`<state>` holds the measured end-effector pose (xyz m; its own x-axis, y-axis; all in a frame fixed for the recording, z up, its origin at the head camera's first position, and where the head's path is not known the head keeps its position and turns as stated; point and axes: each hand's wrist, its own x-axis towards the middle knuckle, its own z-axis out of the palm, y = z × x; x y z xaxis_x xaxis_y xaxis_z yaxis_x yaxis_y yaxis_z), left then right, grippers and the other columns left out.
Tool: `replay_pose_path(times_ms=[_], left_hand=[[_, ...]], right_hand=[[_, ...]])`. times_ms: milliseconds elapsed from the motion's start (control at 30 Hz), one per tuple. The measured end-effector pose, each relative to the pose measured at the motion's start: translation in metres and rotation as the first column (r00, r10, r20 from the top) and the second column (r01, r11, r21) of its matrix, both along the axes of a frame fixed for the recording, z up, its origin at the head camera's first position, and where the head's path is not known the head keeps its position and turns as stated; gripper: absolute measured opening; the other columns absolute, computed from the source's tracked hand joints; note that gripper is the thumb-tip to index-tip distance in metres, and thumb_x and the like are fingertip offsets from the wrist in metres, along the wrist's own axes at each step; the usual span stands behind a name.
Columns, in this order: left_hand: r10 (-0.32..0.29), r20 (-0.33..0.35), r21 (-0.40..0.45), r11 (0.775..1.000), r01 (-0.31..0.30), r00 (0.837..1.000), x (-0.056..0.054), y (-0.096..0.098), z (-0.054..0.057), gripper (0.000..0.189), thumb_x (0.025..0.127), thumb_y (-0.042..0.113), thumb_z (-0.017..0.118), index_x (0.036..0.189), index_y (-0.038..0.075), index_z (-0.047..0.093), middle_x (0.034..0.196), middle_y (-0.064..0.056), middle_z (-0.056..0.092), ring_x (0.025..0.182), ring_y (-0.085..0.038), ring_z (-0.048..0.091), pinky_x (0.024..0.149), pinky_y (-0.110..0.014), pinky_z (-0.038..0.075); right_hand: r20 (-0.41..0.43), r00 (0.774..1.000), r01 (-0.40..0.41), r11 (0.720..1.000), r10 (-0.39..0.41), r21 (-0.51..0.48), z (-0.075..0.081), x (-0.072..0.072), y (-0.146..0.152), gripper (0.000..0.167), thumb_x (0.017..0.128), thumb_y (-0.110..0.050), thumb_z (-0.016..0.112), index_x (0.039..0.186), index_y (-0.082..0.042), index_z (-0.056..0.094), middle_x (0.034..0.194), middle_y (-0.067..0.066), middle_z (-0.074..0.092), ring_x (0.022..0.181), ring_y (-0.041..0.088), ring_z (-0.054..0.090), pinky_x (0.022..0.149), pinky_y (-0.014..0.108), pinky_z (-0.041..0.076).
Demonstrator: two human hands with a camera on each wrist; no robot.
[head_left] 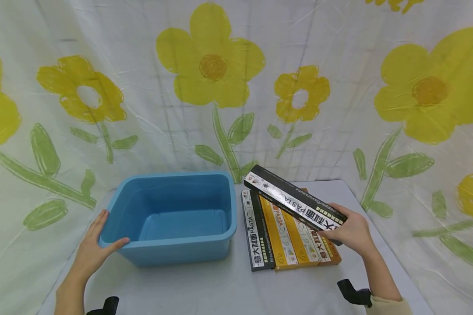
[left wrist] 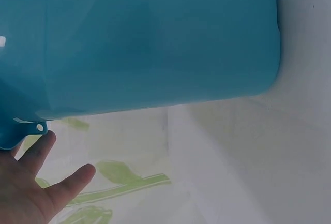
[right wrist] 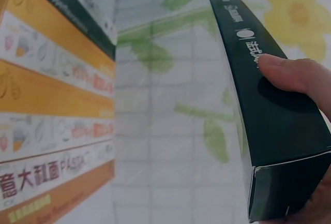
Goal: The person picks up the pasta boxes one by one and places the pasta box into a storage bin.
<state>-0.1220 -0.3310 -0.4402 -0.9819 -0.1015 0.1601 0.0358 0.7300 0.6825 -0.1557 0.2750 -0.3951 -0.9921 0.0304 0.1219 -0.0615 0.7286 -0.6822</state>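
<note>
In the head view my right hand (head_left: 354,228) grips one end of a black and white pasta box (head_left: 291,197), which slants up to the left above a row of other boxes. The right wrist view has the thumb on this box's dark face (right wrist: 258,89), with fingers partly hidden underneath. My left hand (head_left: 90,248) rests at the near left corner of a blue plastic tub (head_left: 173,253), thumb and fingers spread along its rim. From the left wrist, the tub's outer wall (left wrist: 155,43) fills the upper part, with the fingers extended near a small holed tab.
Under the raised box lie several pasta boxes side by side: a black one (head_left: 256,236) at the left, yellow ones (head_left: 281,258) in the middle, an orange-brown one (head_left: 331,253) at the right. A flower-printed curtain (head_left: 142,87) hangs behind the white table (head_left: 205,288).
</note>
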Motion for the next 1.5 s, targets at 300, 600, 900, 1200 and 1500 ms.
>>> replay_pose_path(times_ms=[300,600,900,1200,1500], left_hand=[[-0.005,-0.011,0.015,1.000,0.006,1.000,0.001,-0.001,-0.001,0.098,0.088,0.038,0.069,0.156,0.006,0.006,0.160,-0.022,0.002,0.143,-0.051,0.001,0.099,-0.080,0.011],[0.003,-0.004,0.035,0.999,-0.003,1.000,0.000,0.001,0.000,0.098,0.088,0.037,0.069,0.156,0.005,0.006,0.160,-0.022,0.002,0.143,-0.051,0.002,0.099,-0.080,0.012],[0.012,0.003,0.042,0.999,-0.012,1.000,0.000,0.003,0.000,0.099,0.088,0.037,0.069,0.156,0.006,0.005,0.160,-0.023,0.002,0.142,-0.052,0.001,0.098,-0.081,0.012],[0.006,0.018,0.053,0.999,-0.007,1.000,0.003,-0.001,0.001,0.098,0.089,0.036,0.068,0.156,0.008,0.003,0.161,-0.021,-0.001,0.143,-0.051,-0.003,0.098,-0.080,0.008],[0.024,0.029,0.029,0.999,-0.025,0.999,0.000,0.003,0.000,0.099,0.088,0.038,0.069,0.156,0.007,0.003,0.160,-0.022,-0.001,0.142,-0.052,0.000,0.097,-0.081,0.012]], right_hand=[[-0.027,0.995,-0.097,0.994,0.096,-0.049,0.012,-0.004,-0.018,0.085,0.060,-0.014,0.092,0.132,0.006,0.053,0.113,0.027,0.061,0.085,0.028,0.059,0.062,0.030,0.053],[0.006,0.979,-0.201,0.976,0.202,-0.089,0.015,-0.018,-0.048,0.084,0.060,-0.010,0.091,0.133,0.005,0.053,0.110,0.023,0.060,0.086,0.028,0.058,0.065,0.032,0.054],[-0.041,0.946,-0.322,0.947,0.321,-0.001,0.016,-0.034,-0.081,0.083,0.061,-0.014,0.091,0.133,0.004,0.055,0.126,0.027,0.058,0.105,0.041,0.059,0.078,0.047,0.056],[-0.053,0.898,-0.431,0.898,0.436,0.091,0.025,-0.049,-0.126,0.078,0.059,-0.021,0.091,0.129,-0.002,0.062,0.114,0.017,0.066,0.094,0.033,0.062,0.076,0.045,0.054],[-0.036,0.827,-0.556,0.826,0.561,0.092,0.027,-0.064,-0.167,0.075,0.056,-0.020,0.092,0.124,-0.004,0.065,0.101,0.006,0.070,0.073,0.011,0.057,0.064,0.026,0.049]])
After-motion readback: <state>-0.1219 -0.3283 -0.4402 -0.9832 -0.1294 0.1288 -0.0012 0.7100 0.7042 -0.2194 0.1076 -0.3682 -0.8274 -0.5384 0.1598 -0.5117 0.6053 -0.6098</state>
